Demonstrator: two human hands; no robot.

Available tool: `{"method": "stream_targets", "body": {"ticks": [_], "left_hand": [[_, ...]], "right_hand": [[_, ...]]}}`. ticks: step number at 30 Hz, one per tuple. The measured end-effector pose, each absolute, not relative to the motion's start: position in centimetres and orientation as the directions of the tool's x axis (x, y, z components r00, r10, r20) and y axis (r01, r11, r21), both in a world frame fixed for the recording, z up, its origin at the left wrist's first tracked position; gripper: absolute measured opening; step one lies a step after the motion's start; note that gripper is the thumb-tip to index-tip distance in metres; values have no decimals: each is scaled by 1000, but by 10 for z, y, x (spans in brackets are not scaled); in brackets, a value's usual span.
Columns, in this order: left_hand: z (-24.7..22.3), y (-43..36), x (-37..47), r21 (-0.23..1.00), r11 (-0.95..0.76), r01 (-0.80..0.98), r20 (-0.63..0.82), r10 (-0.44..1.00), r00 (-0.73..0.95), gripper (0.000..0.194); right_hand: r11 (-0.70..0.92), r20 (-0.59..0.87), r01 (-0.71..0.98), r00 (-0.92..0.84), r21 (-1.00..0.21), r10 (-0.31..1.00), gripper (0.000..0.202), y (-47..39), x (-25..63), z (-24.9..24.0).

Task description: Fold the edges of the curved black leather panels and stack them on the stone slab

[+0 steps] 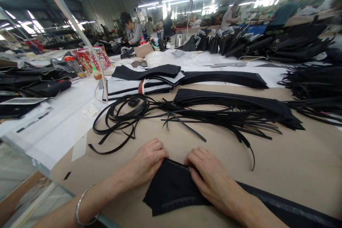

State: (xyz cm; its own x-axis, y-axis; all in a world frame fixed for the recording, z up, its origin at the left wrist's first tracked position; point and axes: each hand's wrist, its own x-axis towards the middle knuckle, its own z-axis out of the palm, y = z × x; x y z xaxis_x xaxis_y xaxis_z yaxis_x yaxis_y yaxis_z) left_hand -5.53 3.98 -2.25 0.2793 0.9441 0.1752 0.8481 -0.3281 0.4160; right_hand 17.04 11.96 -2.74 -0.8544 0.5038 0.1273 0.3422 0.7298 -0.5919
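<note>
Black panel (173, 188), one; far edge pinched by two hands (151, 156) (207, 171); one bracelet (77, 211)

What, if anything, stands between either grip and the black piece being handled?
Nothing visible does: the left grip and right grip both touch the far edge of the black piece. The loose black strips lie beyond them, on the brown sheet.

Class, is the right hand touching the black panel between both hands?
Touching: the head view shows the right hand grasping the black panel along its upper edge.
</note>
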Motion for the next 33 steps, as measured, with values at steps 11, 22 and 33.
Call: {"method": "stream_targets", "body": {"ticks": [11, 22, 33], "left_hand": [[-25, 31, -52, 202, -443, 873, 236, 887, 396, 26], [-26, 21, -47, -103, -529, 842, 280, 797, 535, 23], [-27, 14, -67, -107, -494, 863, 285, 816, 503, 32]], "right_hand": [[853, 202, 215, -917, -476, 344, 29, 119, 181, -39], [928, 226, 226, -927, -296, 298, 27, 113, 183, -45], [956, 197, 223, -945, -190, 260, 28, 111, 185, -45]]}}
